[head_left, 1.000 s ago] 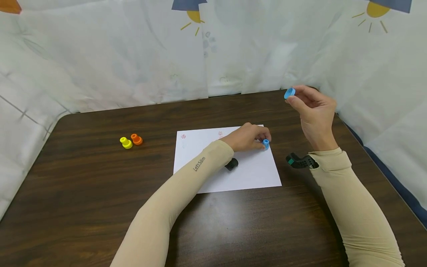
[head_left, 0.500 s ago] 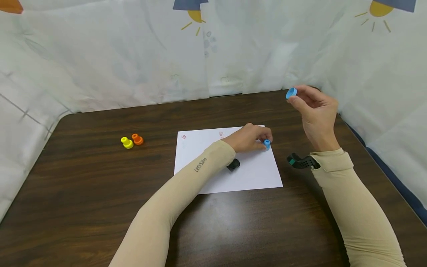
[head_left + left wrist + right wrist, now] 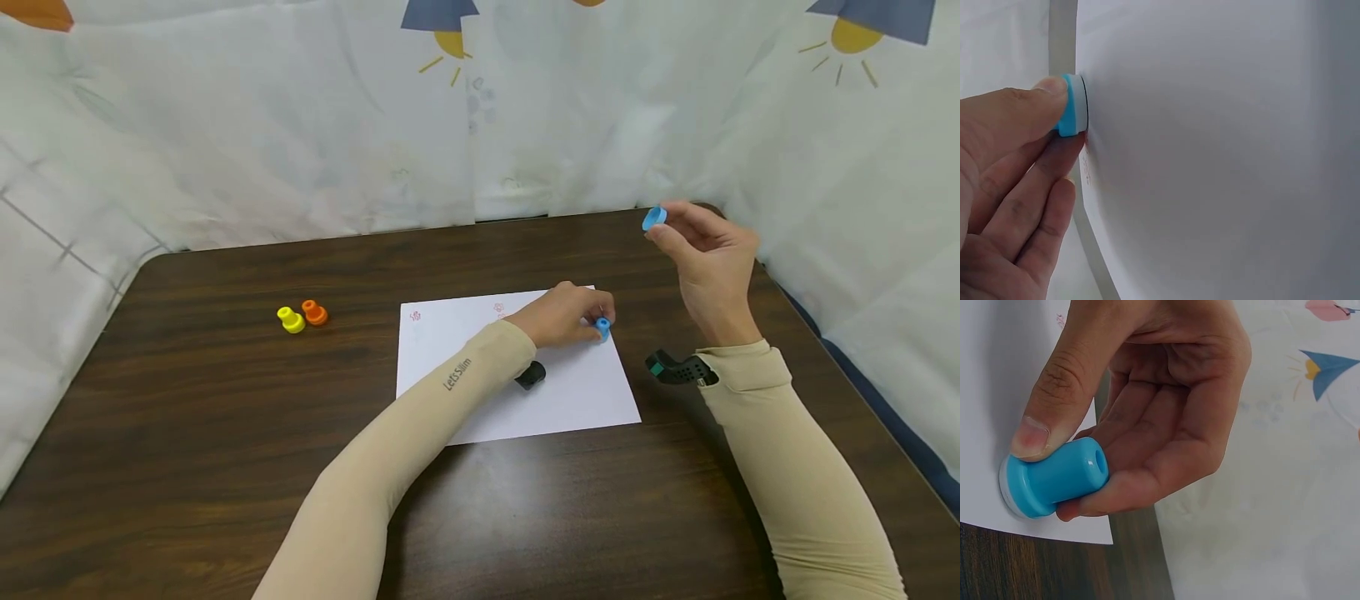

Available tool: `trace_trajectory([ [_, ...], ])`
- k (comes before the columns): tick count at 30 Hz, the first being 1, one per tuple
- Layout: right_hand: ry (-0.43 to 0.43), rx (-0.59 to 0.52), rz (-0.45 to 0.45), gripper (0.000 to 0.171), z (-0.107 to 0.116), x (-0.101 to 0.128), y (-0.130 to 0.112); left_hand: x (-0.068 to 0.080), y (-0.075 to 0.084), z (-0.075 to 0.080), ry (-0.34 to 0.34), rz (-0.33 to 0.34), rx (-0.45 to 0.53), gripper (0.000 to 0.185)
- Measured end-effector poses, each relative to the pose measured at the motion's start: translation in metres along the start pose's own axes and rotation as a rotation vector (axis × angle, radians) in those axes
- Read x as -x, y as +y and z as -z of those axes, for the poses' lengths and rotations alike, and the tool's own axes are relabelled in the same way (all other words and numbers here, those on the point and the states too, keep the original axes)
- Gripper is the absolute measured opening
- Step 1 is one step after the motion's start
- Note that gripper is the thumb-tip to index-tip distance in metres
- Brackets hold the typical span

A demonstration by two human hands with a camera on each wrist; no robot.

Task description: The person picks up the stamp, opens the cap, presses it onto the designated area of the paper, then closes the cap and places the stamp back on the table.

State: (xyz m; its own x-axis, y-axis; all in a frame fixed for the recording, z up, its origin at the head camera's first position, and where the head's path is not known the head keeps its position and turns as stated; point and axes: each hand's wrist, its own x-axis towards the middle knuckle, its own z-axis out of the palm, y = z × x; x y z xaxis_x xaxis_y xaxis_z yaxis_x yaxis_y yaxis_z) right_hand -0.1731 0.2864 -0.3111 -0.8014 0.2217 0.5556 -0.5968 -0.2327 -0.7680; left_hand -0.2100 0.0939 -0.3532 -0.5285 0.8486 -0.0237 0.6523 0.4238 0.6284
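Blue stamp pressed on the white sheet, its cap held aloft.

Your left hand (image 3: 561,315) pinches the blue stamp (image 3: 602,327) between thumb and fingers, its face flat against the white sheet (image 3: 577,392) near the far right corner. Your right hand (image 3: 708,258) pinches the blue cap (image 3: 653,218) in its fingertips, raised beyond that corner. Yellow stamp (image 3: 290,319) and orange stamp (image 3: 314,312) stand touching, well left of the sheet.

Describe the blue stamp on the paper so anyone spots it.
On the table lies a white sheet; at its right edge the left hand pinches a blue stamp onto it. The other blue piece is in the raised right hand; a yellow stamp and an orange stamp sit on wood.
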Motion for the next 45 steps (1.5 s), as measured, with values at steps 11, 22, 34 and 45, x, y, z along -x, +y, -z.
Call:
trace_trajectory([
  [11, 0.007, 0.035, -0.003, 0.030, 0.001, 0.000, -0.001, 0.000, 0.002, 0.002, -0.011, 0.021, 0.002, 0.017],
  [22, -0.002, 0.067, 0.001, 0.030, 0.002, 0.000, 0.000, -0.002, 0.002, 0.002, 0.000, 0.026, -0.015, 0.018],
  [34, -0.012, 0.090, 0.002, 0.032, 0.004, 0.000, 0.002, -0.003, 0.001, 0.003, 0.004, 0.056, -0.009, 0.021],
  [45, -0.009, 0.070, -0.004, 0.030, 0.004, 0.000, 0.001, -0.005, 0.006, 0.012, 0.035, 0.039, 0.010, 0.024],
])
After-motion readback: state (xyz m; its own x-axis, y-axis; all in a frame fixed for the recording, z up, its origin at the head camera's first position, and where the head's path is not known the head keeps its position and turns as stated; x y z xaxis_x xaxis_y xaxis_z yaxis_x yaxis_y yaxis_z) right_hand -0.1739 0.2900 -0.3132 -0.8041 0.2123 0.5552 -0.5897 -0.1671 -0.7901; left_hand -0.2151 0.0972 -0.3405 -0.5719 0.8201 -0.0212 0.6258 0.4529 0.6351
